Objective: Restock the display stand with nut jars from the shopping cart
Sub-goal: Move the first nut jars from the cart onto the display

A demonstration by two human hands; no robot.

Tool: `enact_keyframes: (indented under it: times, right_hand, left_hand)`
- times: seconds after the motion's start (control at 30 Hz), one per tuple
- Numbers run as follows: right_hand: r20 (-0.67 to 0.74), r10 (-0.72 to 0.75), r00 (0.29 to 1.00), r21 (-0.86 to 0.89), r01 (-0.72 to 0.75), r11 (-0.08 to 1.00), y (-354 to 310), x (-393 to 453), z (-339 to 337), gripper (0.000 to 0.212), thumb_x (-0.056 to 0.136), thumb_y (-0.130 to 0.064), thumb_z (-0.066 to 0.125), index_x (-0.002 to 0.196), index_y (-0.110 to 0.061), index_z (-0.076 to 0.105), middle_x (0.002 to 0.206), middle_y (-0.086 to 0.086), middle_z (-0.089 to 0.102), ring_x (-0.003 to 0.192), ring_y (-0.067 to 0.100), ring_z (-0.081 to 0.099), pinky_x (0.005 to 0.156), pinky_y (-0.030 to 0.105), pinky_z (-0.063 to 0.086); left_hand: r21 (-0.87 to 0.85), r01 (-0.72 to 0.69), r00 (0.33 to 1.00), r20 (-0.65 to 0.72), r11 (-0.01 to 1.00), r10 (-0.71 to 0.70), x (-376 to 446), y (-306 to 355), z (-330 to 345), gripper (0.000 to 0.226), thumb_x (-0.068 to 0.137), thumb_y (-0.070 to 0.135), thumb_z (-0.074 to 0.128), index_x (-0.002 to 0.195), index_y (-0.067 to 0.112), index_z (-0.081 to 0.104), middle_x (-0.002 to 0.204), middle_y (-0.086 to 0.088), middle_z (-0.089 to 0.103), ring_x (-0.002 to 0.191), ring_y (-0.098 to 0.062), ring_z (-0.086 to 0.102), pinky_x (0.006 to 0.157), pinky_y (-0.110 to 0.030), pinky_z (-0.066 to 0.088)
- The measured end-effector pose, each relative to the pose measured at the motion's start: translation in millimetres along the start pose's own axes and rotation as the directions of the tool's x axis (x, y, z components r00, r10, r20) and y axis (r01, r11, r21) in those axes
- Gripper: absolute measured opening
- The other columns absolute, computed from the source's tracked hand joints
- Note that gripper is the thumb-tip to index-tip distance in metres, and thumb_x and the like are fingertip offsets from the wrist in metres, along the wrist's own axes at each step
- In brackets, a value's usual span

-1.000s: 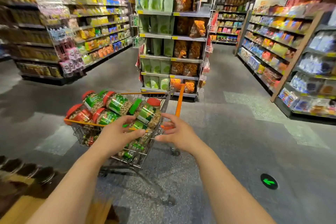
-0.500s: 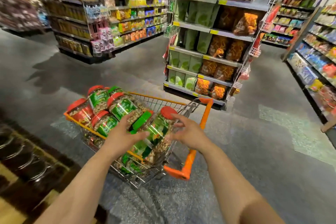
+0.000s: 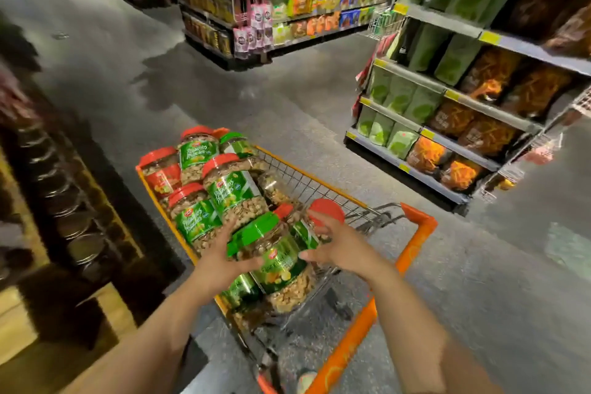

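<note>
Both hands reach into the cart from six o'clock. The left hand (image 3: 224, 257) grips the green-lidded clear plastic nut jar (image 3: 275, 253) lying tilted on top of the load, fingers curled round its lid end. The right hand (image 3: 339, 245), at three o'clock of that jar, has its fingers spread and bent against the red-lidded clear jar (image 3: 315, 221) just beside it; whether it truly clasps that jar I cannot tell. Both jars rest in the orange-framed wire shopping cart (image 3: 412, 253). At eleven o'clock of the hands, more red-lidded nut jars with green labels (image 3: 230, 189) stand packed together. At nine o'clock sits a dark wooden display stand (image 3: 80, 233). At two o'clock rises a grey shelf unit of green and orange snack bags (image 3: 447, 112), on the grey speckled floor (image 3: 224, 89).
</note>
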State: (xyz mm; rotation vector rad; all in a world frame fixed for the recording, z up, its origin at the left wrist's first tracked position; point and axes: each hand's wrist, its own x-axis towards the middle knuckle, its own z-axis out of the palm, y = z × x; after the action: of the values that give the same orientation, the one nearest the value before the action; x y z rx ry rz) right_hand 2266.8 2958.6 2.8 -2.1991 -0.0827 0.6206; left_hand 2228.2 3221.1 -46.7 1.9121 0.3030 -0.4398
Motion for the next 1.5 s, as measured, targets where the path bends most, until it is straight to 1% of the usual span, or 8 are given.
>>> enact_keyframes:
  times: [0.17,0.5,0.67,0.77,1.0,1.23,1.37,1.5]
  right_hand:
    - [0.276,-0.04,0.96,-0.071,0.062,0.996,21,58,2,0.096,0.08,-0.031,0.087,0.153,-0.052,0.028,0.156,0.003,0.043,0.104,0.003,0.056,0.094,0.027,0.047]
    - [0.537,-0.135,0.833,-0.145,0.248,0.958,52,118,15,0.116,0.051,-0.072,0.085,0.129,-0.087,0.001,0.165,-0.009,0.027,0.156,0.024,0.013,0.124,0.054,0.023]
    - [0.546,-0.139,0.826,-0.077,0.214,0.974,58,116,15,0.124,0.073,-0.037,0.091,0.146,-0.073,-0.003,0.157,-0.021,0.031,0.142,0.012,0.039,0.115,0.043,0.042]
    - [0.552,-0.162,0.818,-0.068,0.238,0.969,59,117,16,0.124,0.075,-0.038,0.09,0.147,-0.07,-0.006,0.161,-0.018,0.031,0.141,0.014,0.043,0.114,0.042,0.043]
    - [0.514,-0.231,0.826,0.068,0.229,0.971,56,101,12,0.122,0.08,-0.02,0.087,0.15,-0.066,-0.003,0.143,-0.028,0.027,0.131,0.0,0.029,0.108,0.029,0.033]
    - [0.462,-0.43,0.775,0.242,0.356,0.902,7,86,-5,0.121,0.073,-0.03,0.09,0.152,-0.063,0.005,0.161,-0.025,0.025,0.143,-0.004,0.029,0.119,0.032,0.033]
    - [0.428,-0.537,0.727,0.314,0.438,0.842,-31,63,-11,0.121,0.065,-0.041,0.09,0.151,-0.065,0.009,0.158,-0.028,0.03,0.144,0.0,0.035,0.119,0.043,0.037]
    - [0.374,-0.645,0.666,0.4,0.512,0.76,-68,25,-4,0.116,0.064,-0.038,0.093,0.146,-0.071,0.017,0.156,-0.02,0.042,0.139,0.002,0.047,0.113,0.04,0.046]
  left_hand:
    - [-0.169,0.107,0.973,-0.187,0.98,-0.138,10,-18,42,0.126,0.063,0.06,0.086,0.159,0.045,0.006,0.168,0.005,0.013,0.147,-0.032,0.035,0.107,-0.05,0.044]
    - [-0.552,0.173,0.879,-0.288,0.815,-0.381,23,-56,104,0.112,0.042,0.077,0.09,0.141,0.055,0.042,0.157,0.0,0.041,0.136,-0.022,0.05,0.11,-0.05,0.045]
    - [-0.668,0.146,0.892,-0.231,0.73,-0.389,24,-43,107,0.081,0.074,0.036,0.085,0.142,0.042,0.042,0.119,0.002,0.06,0.106,-0.015,0.067,0.073,-0.029,0.053]
    - [-0.675,0.133,0.889,-0.243,0.726,-0.388,22,-40,107,0.069,0.084,0.021,0.079,0.14,0.037,0.041,0.106,0.005,0.062,0.087,-0.008,0.071,0.059,-0.022,0.055]
    - [-0.623,0.038,0.87,-0.364,0.781,-0.332,5,-24,105,0.121,0.035,0.062,0.099,0.143,0.044,0.048,0.139,-0.004,0.059,0.127,-0.026,0.059,0.103,-0.054,0.051]
    - [-0.483,-0.087,0.803,-0.552,0.871,-0.226,-26,20,77,0.101,0.054,0.064,0.093,0.143,0.051,0.048,0.124,0.002,0.07,0.116,-0.014,0.066,0.097,-0.045,0.056]
    - [-0.409,-0.203,0.72,-0.678,0.89,-0.148,-66,59,56,0.079,0.073,0.027,0.089,0.143,0.038,0.053,0.098,0.004,0.077,0.09,-0.002,0.072,0.075,-0.021,0.057]
    - [-0.351,-0.281,0.642,-0.761,0.893,-0.097,-127,88,36,0.076,0.073,0.031,0.087,0.138,0.048,0.053,0.094,0.015,0.076,0.088,-0.004,0.073,0.083,-0.034,0.06]
